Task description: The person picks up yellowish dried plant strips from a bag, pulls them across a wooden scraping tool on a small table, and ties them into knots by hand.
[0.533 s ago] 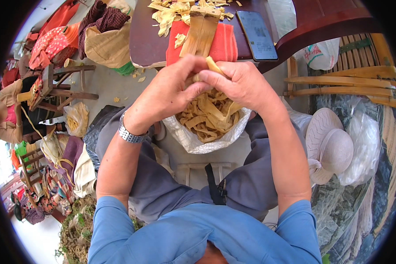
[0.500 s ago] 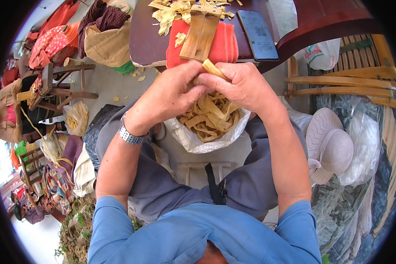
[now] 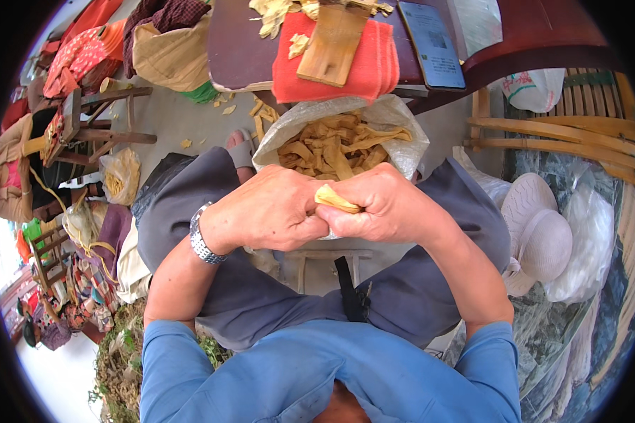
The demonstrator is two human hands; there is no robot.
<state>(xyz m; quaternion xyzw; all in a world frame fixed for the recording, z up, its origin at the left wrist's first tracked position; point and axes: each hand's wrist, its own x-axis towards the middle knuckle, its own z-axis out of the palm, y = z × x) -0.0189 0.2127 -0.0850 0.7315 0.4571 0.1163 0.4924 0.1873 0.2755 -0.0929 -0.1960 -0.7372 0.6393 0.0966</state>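
Both of my hands are together over the near side of a white woven sack [image 3: 409,141]. My left hand [image 3: 271,208] is closed, its fingers curled against a folded pale-yellow strip [image 3: 335,199]; my right hand [image 3: 388,204] grips the same strip with thumb and fingers, partly hiding it. Yellow-brown strips [image 3: 335,148] fill the sack beyond them. Above the sack, a small wooden board [image 3: 331,46] lies on a folded red towel [image 3: 289,84], with pale scraps [image 3: 268,15] about it.
A dark table [image 3: 233,49] carries a phone [image 3: 434,46]. Bamboo chairs [image 3: 557,127] and a pale hat [image 3: 543,240] are at right. Wooden stools [image 3: 106,130], cloth bundles [image 3: 166,56] and what looks like a person in a tan top [image 3: 17,141] are at left.
My hands have come down toward me with the strip, uncovering more of the sack's contents. My forearms are angled further outward, and the view has shifted slightly.
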